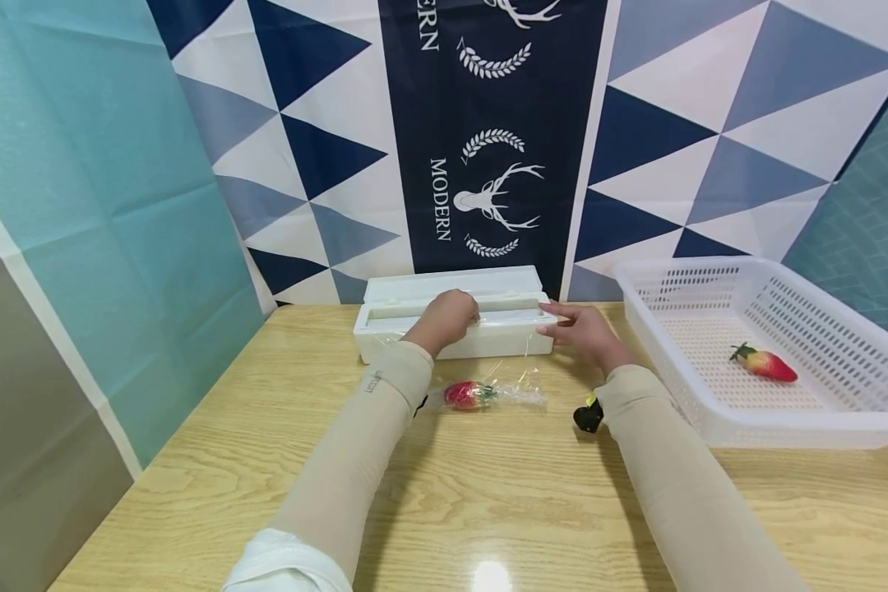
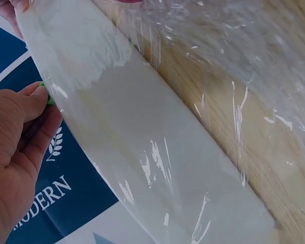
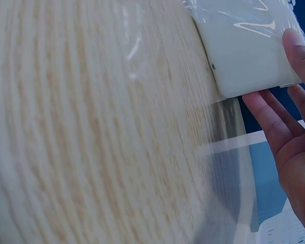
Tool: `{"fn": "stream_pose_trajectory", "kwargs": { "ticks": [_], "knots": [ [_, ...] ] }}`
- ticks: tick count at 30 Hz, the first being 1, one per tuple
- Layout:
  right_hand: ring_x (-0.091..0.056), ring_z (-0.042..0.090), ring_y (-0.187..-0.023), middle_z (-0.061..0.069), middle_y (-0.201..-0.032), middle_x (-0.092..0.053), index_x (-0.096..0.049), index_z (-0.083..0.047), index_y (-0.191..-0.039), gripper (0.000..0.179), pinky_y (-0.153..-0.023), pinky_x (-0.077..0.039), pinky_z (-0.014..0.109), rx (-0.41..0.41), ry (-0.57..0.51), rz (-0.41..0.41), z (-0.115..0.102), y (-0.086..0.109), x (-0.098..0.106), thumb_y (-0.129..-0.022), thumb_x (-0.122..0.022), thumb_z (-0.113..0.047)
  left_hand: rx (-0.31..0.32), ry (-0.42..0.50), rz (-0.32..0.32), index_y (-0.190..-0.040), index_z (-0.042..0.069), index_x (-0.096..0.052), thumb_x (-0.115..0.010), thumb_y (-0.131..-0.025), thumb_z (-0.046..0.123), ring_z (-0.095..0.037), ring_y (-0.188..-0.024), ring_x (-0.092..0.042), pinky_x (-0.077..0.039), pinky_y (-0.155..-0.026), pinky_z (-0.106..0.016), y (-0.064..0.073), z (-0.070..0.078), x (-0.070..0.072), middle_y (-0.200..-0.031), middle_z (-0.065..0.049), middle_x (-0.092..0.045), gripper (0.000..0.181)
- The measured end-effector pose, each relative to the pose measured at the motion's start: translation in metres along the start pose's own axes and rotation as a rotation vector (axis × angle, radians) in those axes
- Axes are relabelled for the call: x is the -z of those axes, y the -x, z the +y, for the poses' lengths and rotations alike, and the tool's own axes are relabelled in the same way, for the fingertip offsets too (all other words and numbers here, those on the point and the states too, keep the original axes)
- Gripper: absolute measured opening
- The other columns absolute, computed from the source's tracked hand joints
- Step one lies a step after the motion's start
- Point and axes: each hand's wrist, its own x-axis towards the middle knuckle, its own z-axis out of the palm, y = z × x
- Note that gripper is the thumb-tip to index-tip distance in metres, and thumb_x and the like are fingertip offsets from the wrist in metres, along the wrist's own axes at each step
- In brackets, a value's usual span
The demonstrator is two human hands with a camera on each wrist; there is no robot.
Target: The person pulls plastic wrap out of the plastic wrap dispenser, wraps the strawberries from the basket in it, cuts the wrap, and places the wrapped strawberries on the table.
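Observation:
A long white cling film dispenser point(image 1: 455, 341) with its lid point(image 1: 451, 284) raised lies at the back of the table, clear film drawn over its front. My left hand point(image 1: 447, 319) is at its middle, pinching a small green piece point(image 2: 47, 92) at the box's edge between thumb and forefinger; most of that piece is hidden. At the right end, my right hand point(image 1: 588, 335) grips the box, thumb on one face and fingers against the end. In front of the dispenser, a red strawberry point(image 1: 462, 395) lies within crumpled clear film point(image 1: 521, 395).
On the right stands a white perforated plastic basket point(image 1: 755, 423) holding a red and yellow strawberry point(image 1: 770, 364). A patterned cloth point(image 1: 326, 156) hangs right behind the dispenser. The wooden table point(image 1: 488, 501) stretches toward me, with a small black object point(image 1: 588, 415) by my right wrist.

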Motion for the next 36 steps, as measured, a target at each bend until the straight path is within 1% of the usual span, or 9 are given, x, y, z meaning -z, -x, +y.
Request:
{"fn": "stream_pose_trajectory", "kwargs": {
  "ticks": [5, 10, 14, 18, 22, 26, 30, 36],
  "knots": [
    [-0.060, 0.026, -0.108, 0.012, -0.157, -0.028, -0.050, -0.013, -0.143, 0.061, -0.081, -0.056, 0.031, -0.010, -0.014, -0.007, -0.001, 0.000, 0.001, -0.088, -0.074, -0.022, 0.000, -0.005, 0.007, -0.104, 0.010, -0.076, -0.062, -0.093, 0.000, -0.017, -0.102, -0.065, -0.048, -0.095, -0.029, 0.003, -0.002, 0.001, -0.107, -0.003, -0.072, 0.021],
    [-0.059, 0.029, -0.111, 0.012, -0.157, -0.027, -0.049, -0.014, -0.143, 0.061, -0.081, -0.056, 0.029, -0.037, -0.019, -0.009, -0.001, 0.000, 0.000, -0.088, -0.074, -0.022, 0.003, 0.010, 0.020, -0.103, 0.010, -0.077, -0.062, -0.091, -0.004, -0.017, -0.101, -0.065, -0.049, -0.095, -0.030, 0.005, -0.006, -0.002, -0.106, -0.003, -0.072, 0.024],
    [-0.061, 0.027, -0.107, 0.012, -0.157, -0.027, -0.049, -0.016, -0.144, 0.062, -0.080, -0.055, 0.028, -0.048, -0.016, -0.004, -0.002, 0.000, 0.000, -0.087, -0.074, -0.024, 0.009, 0.016, 0.024, -0.105, 0.010, -0.076, -0.063, -0.090, -0.004, -0.017, -0.103, -0.065, -0.048, -0.095, -0.029, 0.005, -0.008, -0.004, -0.108, -0.003, -0.072, 0.025],
    [-0.063, 0.024, -0.099, 0.012, -0.156, -0.029, -0.050, -0.016, -0.144, 0.063, -0.078, -0.054, 0.025, -0.041, 0.013, 0.003, -0.003, 0.001, 0.000, -0.087, -0.075, -0.028, 0.015, 0.032, 0.027, -0.106, 0.010, -0.076, -0.063, -0.091, -0.002, -0.017, -0.104, -0.065, -0.048, -0.096, -0.029, 0.006, -0.010, -0.005, -0.108, -0.003, -0.072, 0.023],
    [-0.063, 0.021, -0.098, 0.011, -0.156, -0.030, -0.050, -0.018, -0.143, 0.063, -0.076, -0.053, 0.023, -0.042, 0.024, 0.009, -0.003, 0.001, 0.000, -0.087, -0.075, -0.029, 0.011, 0.031, 0.039, -0.105, 0.011, -0.076, -0.064, -0.092, 0.000, -0.017, -0.103, -0.065, -0.048, -0.096, -0.029, 0.007, -0.013, -0.005, -0.107, -0.003, -0.072, 0.021],
    [-0.063, 0.021, -0.100, 0.011, -0.156, -0.030, -0.050, -0.017, -0.143, 0.062, -0.076, -0.053, 0.023, -0.036, 0.020, 0.017, -0.002, 0.001, -0.001, -0.087, -0.074, -0.028, 0.001, 0.026, 0.053, -0.104, 0.011, -0.077, -0.063, -0.091, -0.001, -0.017, -0.102, -0.065, -0.048, -0.095, -0.030, 0.009, -0.015, -0.005, -0.106, -0.003, -0.072, 0.022],
    [-0.061, 0.023, -0.103, 0.012, -0.155, -0.032, -0.051, -0.016, -0.143, 0.061, -0.076, -0.054, 0.024, -0.020, 0.023, 0.020, -0.002, 0.002, -0.002, -0.088, -0.074, -0.028, 0.004, 0.027, 0.043, -0.104, 0.011, -0.076, -0.062, -0.091, -0.004, -0.018, -0.103, -0.065, -0.049, -0.095, -0.030, 0.011, -0.017, -0.005, -0.107, -0.003, -0.072, 0.024],
    [-0.061, 0.025, -0.106, 0.011, -0.156, -0.031, -0.050, -0.015, -0.143, 0.061, -0.079, -0.055, 0.028, -0.022, 0.027, 0.022, -0.002, 0.004, -0.003, -0.088, -0.073, -0.028, 0.015, 0.023, 0.032, -0.104, 0.011, -0.076, -0.061, -0.090, -0.005, -0.018, -0.102, -0.065, -0.049, -0.095, -0.030, 0.014, -0.019, -0.004, -0.107, -0.003, -0.072, 0.026]
  ]
}}
